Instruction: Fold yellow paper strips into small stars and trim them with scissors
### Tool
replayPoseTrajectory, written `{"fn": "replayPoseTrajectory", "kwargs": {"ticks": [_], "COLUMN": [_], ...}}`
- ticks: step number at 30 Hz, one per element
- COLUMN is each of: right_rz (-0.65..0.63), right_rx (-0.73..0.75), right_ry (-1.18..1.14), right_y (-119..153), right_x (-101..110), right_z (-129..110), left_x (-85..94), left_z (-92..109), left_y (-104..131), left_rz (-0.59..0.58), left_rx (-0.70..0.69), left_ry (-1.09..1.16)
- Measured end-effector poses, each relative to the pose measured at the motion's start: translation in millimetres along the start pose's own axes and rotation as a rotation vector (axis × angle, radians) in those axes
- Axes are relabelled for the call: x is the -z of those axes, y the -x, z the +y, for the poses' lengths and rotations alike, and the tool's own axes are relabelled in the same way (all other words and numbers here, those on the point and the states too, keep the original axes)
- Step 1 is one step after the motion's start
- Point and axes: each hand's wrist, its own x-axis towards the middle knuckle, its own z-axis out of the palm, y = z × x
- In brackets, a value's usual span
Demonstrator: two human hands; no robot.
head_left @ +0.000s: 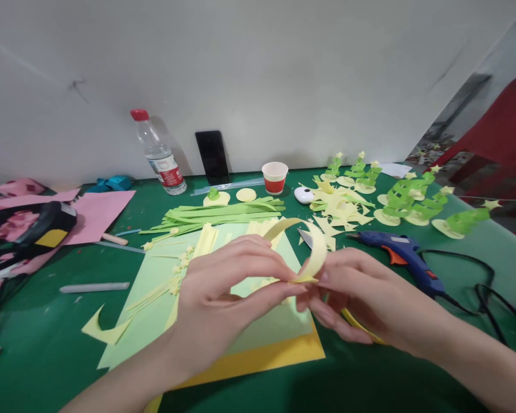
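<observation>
A pale yellow paper strip (319, 246) is bent into a loop between my hands. My left hand (227, 287) pinches it between thumb and fingers near the loop's lower end. Close by on the right, my right hand (352, 292) also grips the strip with thumb and fingertips. Under that palm a curved yellow edge (361, 327) shows; I cannot tell what it belongs to. A pointed metal blade (305, 237) sticks out behind the loop, its other end hidden. Beneath my hands lie pale green sheets (150, 298) with thin yellow strips and small paper stars (183, 264).
Green paper strips (223, 210), a paper cup (275, 179), bottle (165, 166) and phone (212, 156) line the back. At right are yellow scraps (341, 206), star-topped green spirals (393, 201) and a corded blue glue gun (406, 258). Pink paper (101, 215) lies left.
</observation>
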Motion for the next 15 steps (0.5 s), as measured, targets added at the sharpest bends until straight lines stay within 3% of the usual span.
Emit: {"fn": "replayPoseTrajectory", "kwargs": {"ticks": [3,6,11,15], "right_rz": [0.168,0.21,0.251,0.277], "right_rx": [0.272,0.436,0.589,0.582], "right_ry": [0.326,0.497,0.554,0.545], "right_y": [2.1,3.7,5.1,4.7], "right_x": [-2.4,-4.4,-5.0,-4.1], "right_z": [1.0,0.0,-0.7,-0.2], "left_x": [-1.2,-2.2,-2.1,-1.7], "left_z": [3.4,7.3,8.8,5.6], "left_y": [0.5,-1.8,-5.2,-4.8], "left_rz": [0.03,0.029,-0.017,0.008], "left_rx": [0.177,0.366,0.616,0.668], "left_ry": [0.05,0.093,0.258,0.368]}}
